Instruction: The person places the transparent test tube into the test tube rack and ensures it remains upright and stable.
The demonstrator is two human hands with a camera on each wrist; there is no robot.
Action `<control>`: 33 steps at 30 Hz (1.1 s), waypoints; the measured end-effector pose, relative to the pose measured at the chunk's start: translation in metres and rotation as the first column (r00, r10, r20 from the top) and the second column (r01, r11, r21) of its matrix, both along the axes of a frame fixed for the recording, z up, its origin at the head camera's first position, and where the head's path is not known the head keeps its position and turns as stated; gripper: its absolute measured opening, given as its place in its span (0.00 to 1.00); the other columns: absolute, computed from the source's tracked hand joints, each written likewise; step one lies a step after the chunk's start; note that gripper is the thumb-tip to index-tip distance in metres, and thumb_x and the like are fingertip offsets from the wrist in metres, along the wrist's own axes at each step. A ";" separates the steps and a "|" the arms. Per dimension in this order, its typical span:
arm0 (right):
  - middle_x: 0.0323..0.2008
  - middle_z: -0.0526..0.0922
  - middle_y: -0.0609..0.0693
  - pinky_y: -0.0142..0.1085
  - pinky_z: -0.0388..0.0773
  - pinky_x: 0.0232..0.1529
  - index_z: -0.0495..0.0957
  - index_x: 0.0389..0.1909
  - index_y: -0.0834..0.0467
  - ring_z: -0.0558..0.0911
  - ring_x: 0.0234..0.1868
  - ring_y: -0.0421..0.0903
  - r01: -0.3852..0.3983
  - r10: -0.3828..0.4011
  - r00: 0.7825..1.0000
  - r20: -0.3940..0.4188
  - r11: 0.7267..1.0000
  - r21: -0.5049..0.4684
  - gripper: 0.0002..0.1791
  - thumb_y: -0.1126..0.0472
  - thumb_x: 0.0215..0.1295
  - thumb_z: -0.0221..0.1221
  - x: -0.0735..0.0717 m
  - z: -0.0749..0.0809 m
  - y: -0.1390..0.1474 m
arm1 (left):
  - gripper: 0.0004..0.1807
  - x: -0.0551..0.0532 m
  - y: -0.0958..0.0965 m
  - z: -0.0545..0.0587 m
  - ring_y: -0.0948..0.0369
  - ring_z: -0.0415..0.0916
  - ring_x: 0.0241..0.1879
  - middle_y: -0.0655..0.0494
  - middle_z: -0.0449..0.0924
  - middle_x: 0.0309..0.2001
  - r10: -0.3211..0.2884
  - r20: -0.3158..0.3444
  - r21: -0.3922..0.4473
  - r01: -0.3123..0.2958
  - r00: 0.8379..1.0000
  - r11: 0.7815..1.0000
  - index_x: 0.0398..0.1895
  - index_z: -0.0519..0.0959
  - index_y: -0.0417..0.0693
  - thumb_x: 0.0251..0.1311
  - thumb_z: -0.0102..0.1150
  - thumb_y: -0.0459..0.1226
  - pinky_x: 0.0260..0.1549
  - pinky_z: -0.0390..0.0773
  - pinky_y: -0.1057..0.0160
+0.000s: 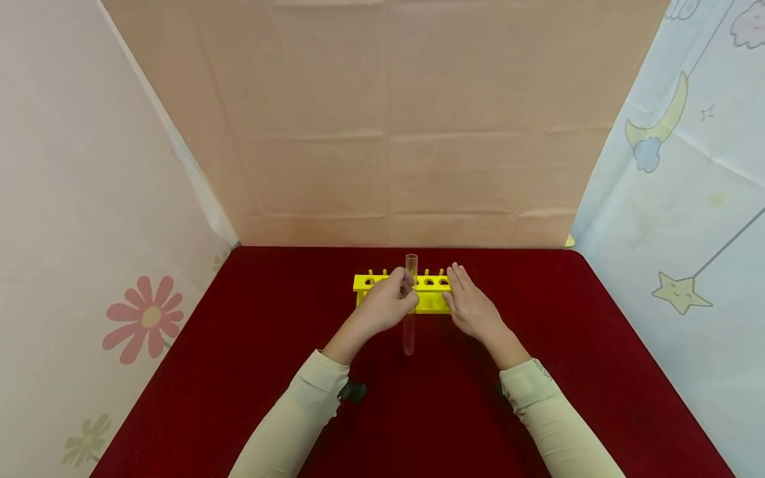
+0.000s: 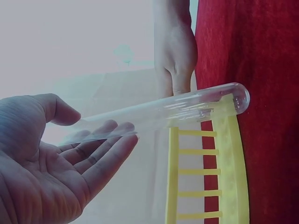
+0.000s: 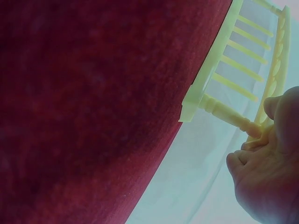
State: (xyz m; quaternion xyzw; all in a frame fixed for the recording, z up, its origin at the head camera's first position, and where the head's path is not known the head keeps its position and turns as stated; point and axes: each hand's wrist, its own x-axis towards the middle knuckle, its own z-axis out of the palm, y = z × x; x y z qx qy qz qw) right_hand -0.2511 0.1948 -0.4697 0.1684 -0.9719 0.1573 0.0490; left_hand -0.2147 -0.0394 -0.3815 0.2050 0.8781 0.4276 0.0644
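My left hand (image 1: 391,302) pinches a clear glass test tube (image 1: 409,338) between thumb and fingers. The tube stands nearly upright in front of a yellow test tube rack (image 1: 433,307), its open mouth up. In the left wrist view its rounded bottom (image 2: 240,98) overlaps the rack's base (image 2: 233,172), and I cannot tell whether they touch. At the rack's right end, my right hand (image 1: 472,309) holds the top plate, thumb on the near side and long, fairly straight fingers towards the back. Its grip is partly hidden in the right wrist view, beside the end post (image 3: 224,112).
The rack stands on a dark red tablecloth (image 1: 442,411), towards the far side of the table. Round holes (image 1: 429,282) and a row of pegs (image 1: 427,272) show on it. A tan backdrop (image 1: 382,133) rises behind, with patterned white sheets (image 1: 669,226) at both sides.
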 end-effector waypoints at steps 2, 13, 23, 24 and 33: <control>0.79 0.47 0.65 0.55 0.55 0.75 0.46 0.78 0.68 0.48 0.80 0.59 0.001 -0.001 1.000 -0.005 1.000 0.001 0.35 0.55 0.81 0.45 0.000 -0.001 0.000 | 0.12 0.000 0.001 0.001 0.62 0.66 0.21 0.53 0.77 0.34 0.000 -0.006 0.001 0.000 1.000 1.000 0.51 0.71 0.43 0.69 0.53 0.38 0.22 0.70 0.65; 0.79 0.49 0.66 0.56 0.54 0.74 0.48 0.78 0.69 0.49 0.80 0.61 -0.010 0.011 1.000 -0.028 1.000 0.014 0.35 0.55 0.81 0.45 -0.001 -0.002 0.001 | 0.14 -0.007 0.007 0.005 0.60 0.71 0.27 0.54 0.78 0.36 -0.004 -0.041 0.019 0.005 0.999 1.000 0.53 0.71 0.41 0.69 0.53 0.38 0.25 0.74 0.65; 0.78 0.49 0.67 0.54 0.54 0.75 0.47 0.77 0.70 0.49 0.80 0.61 -0.026 0.026 0.999 -0.020 0.999 0.019 0.34 0.56 0.81 0.45 0.000 0.000 0.000 | 0.11 -0.012 0.010 0.012 0.60 0.73 0.31 0.52 0.79 0.38 0.002 -0.046 0.017 -0.001 0.999 1.000 0.50 0.70 0.44 0.69 0.54 0.38 0.26 0.75 0.66; 0.78 0.49 0.67 0.54 0.54 0.75 0.47 0.77 0.70 0.49 0.80 0.61 -0.025 0.025 1.000 -0.018 1.000 0.018 0.34 0.56 0.81 0.45 0.000 0.000 0.000 | 0.11 -0.012 0.010 0.012 0.60 0.73 0.31 0.52 0.79 0.38 0.002 -0.046 0.017 -0.001 0.999 1.000 0.50 0.70 0.44 0.69 0.54 0.38 0.26 0.75 0.66; 0.78 0.49 0.67 0.55 0.55 0.74 0.48 0.77 0.70 0.49 0.79 0.61 -0.026 0.026 0.999 -0.027 1.000 0.018 0.34 0.56 0.81 0.45 -0.001 0.000 0.002 | 0.11 -0.016 0.016 0.019 0.59 0.72 0.29 0.53 0.79 0.39 0.004 -0.047 0.009 -0.004 0.999 1.000 0.51 0.71 0.46 0.71 0.54 0.40 0.29 0.75 0.64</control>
